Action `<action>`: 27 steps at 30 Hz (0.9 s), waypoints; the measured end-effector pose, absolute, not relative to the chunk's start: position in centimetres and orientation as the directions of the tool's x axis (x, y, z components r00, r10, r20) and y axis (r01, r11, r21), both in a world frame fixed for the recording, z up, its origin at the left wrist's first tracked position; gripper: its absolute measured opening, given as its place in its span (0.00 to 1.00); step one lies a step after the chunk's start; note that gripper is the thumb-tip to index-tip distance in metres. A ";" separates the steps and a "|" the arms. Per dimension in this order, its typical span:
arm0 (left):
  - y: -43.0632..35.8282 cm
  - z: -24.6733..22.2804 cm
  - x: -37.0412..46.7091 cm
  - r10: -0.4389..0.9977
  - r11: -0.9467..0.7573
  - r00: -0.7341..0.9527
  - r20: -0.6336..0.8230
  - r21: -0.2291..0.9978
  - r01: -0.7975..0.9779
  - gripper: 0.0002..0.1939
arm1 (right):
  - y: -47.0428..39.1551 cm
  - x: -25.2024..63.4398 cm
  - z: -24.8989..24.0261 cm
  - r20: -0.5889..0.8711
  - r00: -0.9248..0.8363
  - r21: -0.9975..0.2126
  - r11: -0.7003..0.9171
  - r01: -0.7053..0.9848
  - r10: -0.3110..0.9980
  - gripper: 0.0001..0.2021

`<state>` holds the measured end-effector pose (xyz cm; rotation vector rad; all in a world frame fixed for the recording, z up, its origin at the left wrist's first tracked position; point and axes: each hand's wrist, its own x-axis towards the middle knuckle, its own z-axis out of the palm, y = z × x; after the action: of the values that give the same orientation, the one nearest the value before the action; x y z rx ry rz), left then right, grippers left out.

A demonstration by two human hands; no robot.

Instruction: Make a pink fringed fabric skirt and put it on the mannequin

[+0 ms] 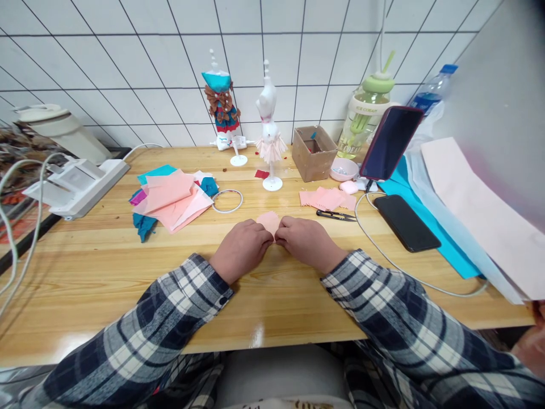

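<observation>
Between my two hands is a small piece of pink paper [268,221], low over the table's middle. My left hand [243,248] pinches its left lower edge with curled fingers. From the right, my right hand [309,243] pinches the same piece, and the fingertips of both hands nearly meet. Beyond them stands a white mini mannequin [268,108] with a pale pink ruffled skirt [271,149]. More pink pieces [327,199] with jagged edges lie to the right, beside black thread snips [336,216].
Crumpled coloured paper [170,196] and a white ring [227,201] lie left. A dressed mannequin [221,105], cardboard box [314,154], pink bowl [344,169] and green-lidded bottle [366,113] stand at the back. Phones [406,222], a cable and large paper sheets [481,210] lie right.
</observation>
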<state>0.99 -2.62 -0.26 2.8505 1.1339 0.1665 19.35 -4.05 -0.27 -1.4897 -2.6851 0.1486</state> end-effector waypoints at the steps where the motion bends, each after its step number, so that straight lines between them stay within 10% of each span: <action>1: -2.6 -0.2 1.0 0.684 -0.729 0.725 0.083 0.103 0.677 0.12 | -4.1 19.3 -0.3 0.013 -0.530 -0.113 0.528 0.842 0.848 0.14; 27: -2.6 -0.6 0.9 0.717 -0.696 0.691 0.088 0.135 0.705 0.13 | -4.0 19.4 -0.4 0.014 -0.515 -0.104 0.513 0.852 0.857 0.13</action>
<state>0.93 -2.59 -0.57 2.8050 1.1825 0.2048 19.35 -4.03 -0.37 -1.5132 -2.6769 0.1291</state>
